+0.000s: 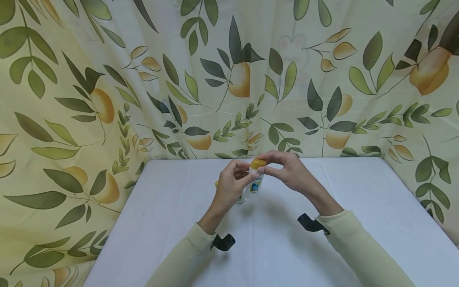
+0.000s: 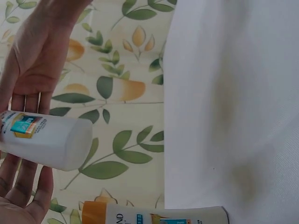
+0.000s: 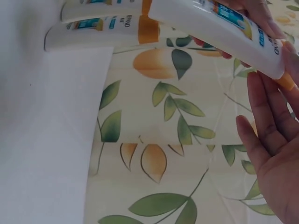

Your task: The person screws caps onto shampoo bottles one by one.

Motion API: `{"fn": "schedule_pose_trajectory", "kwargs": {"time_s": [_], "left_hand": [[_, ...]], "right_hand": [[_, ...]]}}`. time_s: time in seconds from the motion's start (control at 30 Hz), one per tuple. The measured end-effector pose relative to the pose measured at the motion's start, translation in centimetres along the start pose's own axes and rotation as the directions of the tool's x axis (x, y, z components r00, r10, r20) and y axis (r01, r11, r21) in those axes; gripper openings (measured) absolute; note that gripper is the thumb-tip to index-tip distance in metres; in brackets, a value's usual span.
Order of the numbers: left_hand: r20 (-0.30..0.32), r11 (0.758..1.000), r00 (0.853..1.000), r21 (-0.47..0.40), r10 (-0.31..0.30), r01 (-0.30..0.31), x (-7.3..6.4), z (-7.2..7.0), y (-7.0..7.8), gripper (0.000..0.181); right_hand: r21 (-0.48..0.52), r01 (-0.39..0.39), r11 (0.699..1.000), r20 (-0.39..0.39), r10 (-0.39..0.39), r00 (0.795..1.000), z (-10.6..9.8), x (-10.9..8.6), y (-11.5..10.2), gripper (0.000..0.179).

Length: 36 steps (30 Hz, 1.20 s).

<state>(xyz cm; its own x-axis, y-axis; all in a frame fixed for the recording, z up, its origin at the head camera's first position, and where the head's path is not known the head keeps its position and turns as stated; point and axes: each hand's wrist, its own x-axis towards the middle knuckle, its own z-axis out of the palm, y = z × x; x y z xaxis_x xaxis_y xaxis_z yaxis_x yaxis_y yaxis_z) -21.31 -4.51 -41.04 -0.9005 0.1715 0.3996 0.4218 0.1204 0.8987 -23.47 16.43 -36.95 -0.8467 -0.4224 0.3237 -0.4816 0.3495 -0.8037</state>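
Both hands hold a white plastic bottle point(image 1: 255, 185) with an orange cap point(image 1: 257, 163) and a blue-and-yellow label, raised over the table. My left hand point(image 1: 230, 181) pinches its body between thumb and fingers. At the cap, my right hand point(image 1: 292, 171) grips with thumb and fingertips from the right. The left wrist view shows the bottle's plain base point(image 2: 80, 144) hanging free, other fingers spread beside it. In the right wrist view the bottle point(image 3: 219, 23) tilts. Two like bottles stand close together behind my left hand, the nearer one point(image 3: 93, 35) showing its label; the head view mostly hides them.
A white-covered table point(image 1: 287, 255) lies under both arms. Behind it and to the sides hangs a curtain point(image 1: 143, 115) printed with leaves and fruit. Black wrist mounts point(image 1: 224, 242) stick out from both sleeves.
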Motion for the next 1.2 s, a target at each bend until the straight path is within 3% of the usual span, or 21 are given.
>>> {"fn": "schedule_pose_trajectory", "kwargs": {"time_s": [0.2,0.43,0.63,0.87,1.2], "left_hand": [[0.034,0.998,0.998,-0.041,-0.043,0.045,0.0,0.1,0.0,0.042],[0.129,0.985,0.977,0.065,-0.168,0.161,-0.1,0.1,-0.4,0.039],[0.122,0.991,0.984,0.053,-0.13,0.125,-0.2,0.0,-0.8,0.038],[0.099,0.994,0.991,0.058,-0.095,0.089,-0.2,-0.3,-0.8,0.038],[0.119,0.995,0.989,0.05,-0.092,0.087,-0.2,-0.5,-0.7,0.037]], "right_hand": [[-0.047,0.027,0.999,-0.04,-0.028,0.999,0.2,0.1,-0.2,0.032],[-0.05,0.006,0.999,-0.102,-0.011,0.995,-0.2,0.0,-0.4,0.033],[-0.059,0.016,0.998,-0.084,-0.021,0.996,-0.6,0.0,-0.7,0.033],[-0.081,0.098,0.992,-0.032,-0.101,0.994,-1.2,0.0,-0.7,0.035],[-0.075,0.127,0.989,-0.106,-0.135,0.985,-1.5,0.1,-0.2,0.032]]}}
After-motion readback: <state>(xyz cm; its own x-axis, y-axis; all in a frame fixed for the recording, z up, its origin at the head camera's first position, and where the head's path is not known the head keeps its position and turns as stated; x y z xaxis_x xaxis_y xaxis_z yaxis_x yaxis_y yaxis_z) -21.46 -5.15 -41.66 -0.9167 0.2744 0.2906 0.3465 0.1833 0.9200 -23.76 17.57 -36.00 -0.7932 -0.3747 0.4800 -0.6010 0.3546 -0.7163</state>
